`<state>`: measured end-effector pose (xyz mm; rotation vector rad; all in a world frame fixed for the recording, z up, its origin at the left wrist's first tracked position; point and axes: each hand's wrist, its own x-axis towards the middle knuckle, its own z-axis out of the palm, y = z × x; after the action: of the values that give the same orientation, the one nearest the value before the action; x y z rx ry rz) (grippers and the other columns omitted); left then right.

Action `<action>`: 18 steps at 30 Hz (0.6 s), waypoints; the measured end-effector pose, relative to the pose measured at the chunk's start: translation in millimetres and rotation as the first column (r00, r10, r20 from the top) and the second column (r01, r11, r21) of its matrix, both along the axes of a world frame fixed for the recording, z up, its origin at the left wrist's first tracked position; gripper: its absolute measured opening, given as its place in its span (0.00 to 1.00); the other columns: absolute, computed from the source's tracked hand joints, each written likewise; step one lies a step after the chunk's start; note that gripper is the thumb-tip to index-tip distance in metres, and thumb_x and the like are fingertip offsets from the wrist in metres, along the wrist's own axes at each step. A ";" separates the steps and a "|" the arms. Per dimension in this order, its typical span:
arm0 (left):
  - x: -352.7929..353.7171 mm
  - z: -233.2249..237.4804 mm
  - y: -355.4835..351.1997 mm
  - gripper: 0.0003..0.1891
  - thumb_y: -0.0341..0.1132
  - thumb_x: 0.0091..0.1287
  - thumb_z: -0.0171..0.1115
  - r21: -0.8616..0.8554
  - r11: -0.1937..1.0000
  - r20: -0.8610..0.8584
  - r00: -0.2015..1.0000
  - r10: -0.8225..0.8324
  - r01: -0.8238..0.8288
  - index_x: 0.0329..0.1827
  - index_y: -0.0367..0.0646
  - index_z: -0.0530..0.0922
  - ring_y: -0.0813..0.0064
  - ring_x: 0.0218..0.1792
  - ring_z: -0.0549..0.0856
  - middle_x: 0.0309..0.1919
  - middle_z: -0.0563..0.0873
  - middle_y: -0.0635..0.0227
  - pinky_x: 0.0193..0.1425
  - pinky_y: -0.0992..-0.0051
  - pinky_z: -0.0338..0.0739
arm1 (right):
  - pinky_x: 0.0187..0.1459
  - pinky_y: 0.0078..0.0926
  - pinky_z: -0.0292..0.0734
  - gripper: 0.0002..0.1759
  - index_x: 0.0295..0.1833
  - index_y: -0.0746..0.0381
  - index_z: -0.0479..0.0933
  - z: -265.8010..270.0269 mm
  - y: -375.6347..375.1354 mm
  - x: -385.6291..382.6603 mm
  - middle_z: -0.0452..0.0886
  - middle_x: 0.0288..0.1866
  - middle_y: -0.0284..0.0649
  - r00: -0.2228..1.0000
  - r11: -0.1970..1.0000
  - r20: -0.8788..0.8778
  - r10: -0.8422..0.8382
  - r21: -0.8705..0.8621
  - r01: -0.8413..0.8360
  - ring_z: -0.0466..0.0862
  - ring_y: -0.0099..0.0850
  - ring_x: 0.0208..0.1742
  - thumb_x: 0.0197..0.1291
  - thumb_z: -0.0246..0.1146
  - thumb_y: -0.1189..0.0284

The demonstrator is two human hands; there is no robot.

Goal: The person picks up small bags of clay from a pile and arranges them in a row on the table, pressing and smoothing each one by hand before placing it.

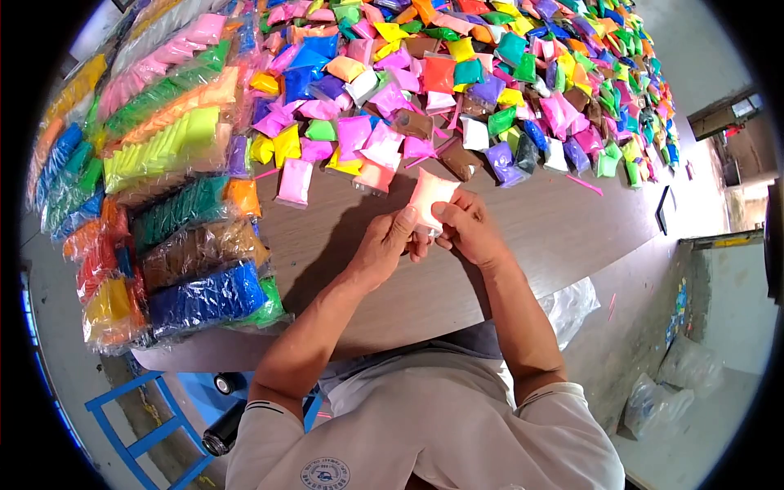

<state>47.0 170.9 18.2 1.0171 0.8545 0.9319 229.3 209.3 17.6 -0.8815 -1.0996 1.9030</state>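
Between my two hands, above the front part of the brown table point(392, 306), is a small clear packet of pale peach clay-like material point(433, 194). My left hand point(385, 239) pinches its lower left side with the thumb on top. On the right side, my right hand point(474, 231) presses its thumb against the packet, fingers curled beneath. The fingers partly cover the packet's lower edge. Just beyond it lie a brown packet point(460, 160) and a pink packet point(295, 180), at the near edge of a large heap of coloured packets point(441, 73).
Stacked bags of sorted packets, among them blue point(206, 299), brown point(204, 250) and lime point(167, 151), line the table's left side. Below stand a blue metal frame point(151, 437) and a black bottle point(222, 431). Clear plastic bags point(653, 404) lie on the floor at right.
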 end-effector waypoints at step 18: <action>-0.3 -2.1 -0.9 0.29 0.56 0.81 0.45 0.062 0.998 -0.084 0.996 -0.012 0.017 0.35 0.37 0.77 0.80 0.29 0.78 0.28 0.81 0.68 0.35 0.77 0.75 | 0.22 0.15 0.61 0.09 0.46 0.61 0.78 14.6 -2.1 0.5 0.83 0.30 0.33 0.991 0.993 0.091 0.101 0.054 -0.106 0.76 0.15 0.24 0.69 0.62 0.66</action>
<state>46.7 170.0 16.1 1.1211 0.8907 0.9136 229.8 207.2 32.2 -0.8983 -1.2703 1.9207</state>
